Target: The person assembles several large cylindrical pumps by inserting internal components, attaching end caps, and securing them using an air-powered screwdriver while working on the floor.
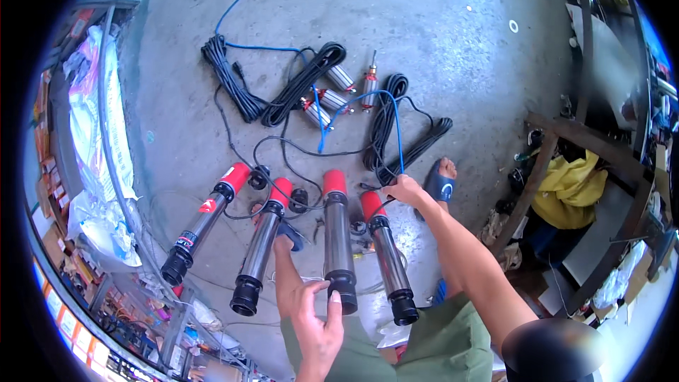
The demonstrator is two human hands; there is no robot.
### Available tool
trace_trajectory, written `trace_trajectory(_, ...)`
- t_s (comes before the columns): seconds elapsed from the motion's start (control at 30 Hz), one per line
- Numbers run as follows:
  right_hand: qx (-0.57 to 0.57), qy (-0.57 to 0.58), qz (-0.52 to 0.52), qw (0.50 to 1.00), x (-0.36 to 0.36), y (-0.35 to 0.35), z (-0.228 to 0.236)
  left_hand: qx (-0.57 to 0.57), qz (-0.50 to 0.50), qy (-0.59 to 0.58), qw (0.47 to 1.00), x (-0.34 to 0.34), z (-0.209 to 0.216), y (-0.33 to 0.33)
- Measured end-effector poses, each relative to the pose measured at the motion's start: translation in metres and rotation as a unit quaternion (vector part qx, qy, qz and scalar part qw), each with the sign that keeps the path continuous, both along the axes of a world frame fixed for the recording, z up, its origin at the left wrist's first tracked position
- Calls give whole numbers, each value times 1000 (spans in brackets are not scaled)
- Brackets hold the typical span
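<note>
Several steel submersible pumps (pixel 338 230) with red tops and black lower ends stand or lean in a row before me. My left hand (pixel 318 325) is at the black end of the third pump from the left, thumb and fingers apart; I cannot tell if it touches. Beside the red top of the rightmost pump (pixel 385 247), my right hand (pixel 407 189) is closed on a blue cord (pixel 398 134), which runs up from the fingers. A black cable also passes close under this hand. Bundled black cables (pixel 304 85) lie on the floor beyond the pumps.
Several silver cylinders (pixel 332 99) with red ends lie among the cables. Black round caps (pixel 298 199) sit between the pumps. Cluttered shelving with white plastic sacks (pixel 99 120) lines the left; a metal rack with a yellow cloth (pixel 569 187) stands at the right.
</note>
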State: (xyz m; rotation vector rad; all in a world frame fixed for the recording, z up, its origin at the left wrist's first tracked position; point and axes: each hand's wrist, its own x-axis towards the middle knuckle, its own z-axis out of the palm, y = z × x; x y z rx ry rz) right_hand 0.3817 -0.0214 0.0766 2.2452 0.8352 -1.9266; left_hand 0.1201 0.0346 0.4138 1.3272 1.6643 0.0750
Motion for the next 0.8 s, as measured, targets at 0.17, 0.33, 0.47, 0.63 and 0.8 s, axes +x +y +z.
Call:
trace_trajectory(0.17,-238,88,-192,948,11,-17,13,9,-29,42,999,10,6,-14)
trace_trajectory(0.33,-349,212,-373,833,20,-43,-36,0,-95,66,993,23,4,-21)
trace_trajectory(0.47,-351,280,-505,737,29,-52,-42,23,-108,76,991,29,-3,-29)
trace_trajectory(0.63,-349,313,-546,695,31,-52,-28,47,-105,84,990,29,-11,-35)
trace_trajectory(0.8,-328,309,-476,755,35,-57,-30,51,-106,95,989,30,-14,-37)
